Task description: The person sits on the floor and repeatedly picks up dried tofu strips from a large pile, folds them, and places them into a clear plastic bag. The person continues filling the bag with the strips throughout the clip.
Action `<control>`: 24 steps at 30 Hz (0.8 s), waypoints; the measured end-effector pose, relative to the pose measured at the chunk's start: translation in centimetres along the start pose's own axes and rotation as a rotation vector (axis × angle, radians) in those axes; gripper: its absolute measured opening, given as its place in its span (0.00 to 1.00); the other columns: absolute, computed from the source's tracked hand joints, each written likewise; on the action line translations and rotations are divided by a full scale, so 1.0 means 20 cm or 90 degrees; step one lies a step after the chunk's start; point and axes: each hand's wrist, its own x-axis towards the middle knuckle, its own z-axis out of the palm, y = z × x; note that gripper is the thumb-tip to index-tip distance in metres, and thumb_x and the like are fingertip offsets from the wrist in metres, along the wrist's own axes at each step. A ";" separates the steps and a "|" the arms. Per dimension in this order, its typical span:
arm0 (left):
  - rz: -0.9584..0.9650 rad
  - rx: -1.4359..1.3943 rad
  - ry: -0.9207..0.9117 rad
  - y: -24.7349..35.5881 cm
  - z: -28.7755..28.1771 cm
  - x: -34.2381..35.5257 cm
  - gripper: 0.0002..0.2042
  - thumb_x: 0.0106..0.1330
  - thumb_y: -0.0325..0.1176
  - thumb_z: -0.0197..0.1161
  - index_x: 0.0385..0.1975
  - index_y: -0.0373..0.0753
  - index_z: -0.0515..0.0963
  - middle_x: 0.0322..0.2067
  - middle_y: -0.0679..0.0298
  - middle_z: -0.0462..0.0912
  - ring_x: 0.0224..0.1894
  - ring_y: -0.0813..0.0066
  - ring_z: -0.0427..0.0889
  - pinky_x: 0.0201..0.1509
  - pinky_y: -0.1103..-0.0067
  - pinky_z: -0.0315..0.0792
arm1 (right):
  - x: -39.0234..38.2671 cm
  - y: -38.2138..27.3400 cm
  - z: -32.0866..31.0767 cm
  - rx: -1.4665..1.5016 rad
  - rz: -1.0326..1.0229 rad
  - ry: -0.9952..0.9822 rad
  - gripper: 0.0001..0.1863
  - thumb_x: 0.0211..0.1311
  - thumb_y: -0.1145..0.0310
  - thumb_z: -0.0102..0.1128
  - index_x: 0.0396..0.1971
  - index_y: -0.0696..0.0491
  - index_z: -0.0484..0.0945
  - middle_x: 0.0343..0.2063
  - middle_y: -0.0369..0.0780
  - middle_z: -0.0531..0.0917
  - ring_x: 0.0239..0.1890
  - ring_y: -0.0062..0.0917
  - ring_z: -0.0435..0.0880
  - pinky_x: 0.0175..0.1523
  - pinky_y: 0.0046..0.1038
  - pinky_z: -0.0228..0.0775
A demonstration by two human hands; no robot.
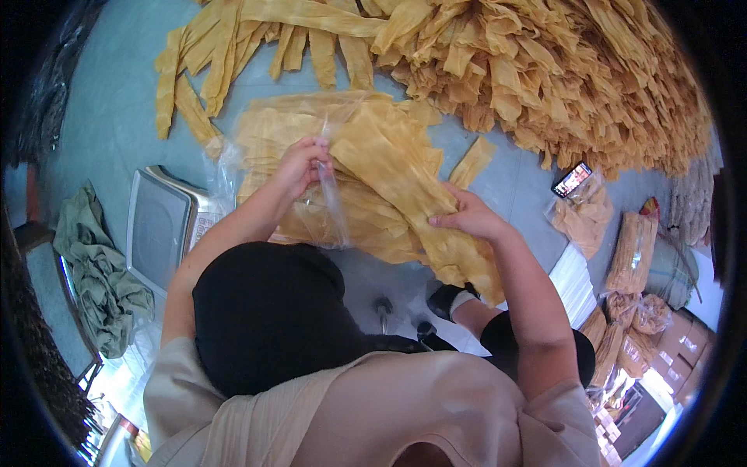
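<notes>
Head view — left fingers [318, 145] pinch clear plastic [333, 204]; right fingers [459, 198] grasp yellow strips [393, 171] lying just beside its held edge. Steady plastic and flat, aligned strips — likely the surest handling.

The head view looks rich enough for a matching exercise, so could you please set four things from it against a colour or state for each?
Things:
1. left hand
2. right hand
3. phone
4. crumpled cloth

Colours and states:
A. greyish green
B. gripping the edge of the clear plastic bag
C. screen lit
D. holding yellow strips

Right pairs: 1-B, 2-D, 3-C, 4-A
</notes>
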 end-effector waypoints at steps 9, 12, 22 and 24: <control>0.284 0.539 -0.222 0.23 0.37 -0.20 0.05 0.62 0.28 0.60 0.36 0.38 0.73 0.26 0.70 0.75 0.28 0.85 0.75 0.29 0.83 0.72 | 0.14 -0.53 0.00 -0.409 -0.017 -0.148 0.42 0.47 0.61 0.73 0.62 0.54 0.62 0.50 0.41 0.77 0.53 0.24 0.73 0.58 0.24 0.62; 0.225 0.544 -0.168 0.32 0.44 -0.26 0.05 0.62 0.28 0.61 0.34 0.36 0.74 0.26 0.70 0.76 0.29 0.86 0.74 0.30 0.85 0.71 | 0.43 -0.68 0.00 -0.412 -0.138 -0.260 0.37 0.47 0.58 0.72 0.57 0.55 0.67 0.44 0.40 0.79 0.48 0.26 0.75 0.55 0.27 0.65; 0.331 0.560 0.163 0.34 -0.08 0.01 0.14 0.59 0.38 0.62 0.41 0.39 0.78 0.40 0.56 0.80 0.43 0.67 0.79 0.47 0.75 0.72 | 0.75 -0.43 0.47 -0.495 -0.300 -0.406 0.27 0.53 0.54 0.65 0.51 0.51 0.74 0.46 0.45 0.80 0.53 0.37 0.75 0.56 0.36 0.67; 0.426 0.846 0.452 0.42 -0.36 0.05 0.20 0.60 0.45 0.61 0.49 0.42 0.74 0.51 0.55 0.74 0.54 0.61 0.73 0.56 0.71 0.67 | 0.71 -0.45 0.43 -0.505 -0.280 -0.315 0.31 0.51 0.51 0.65 0.54 0.49 0.72 0.49 0.46 0.78 0.54 0.40 0.74 0.58 0.37 0.65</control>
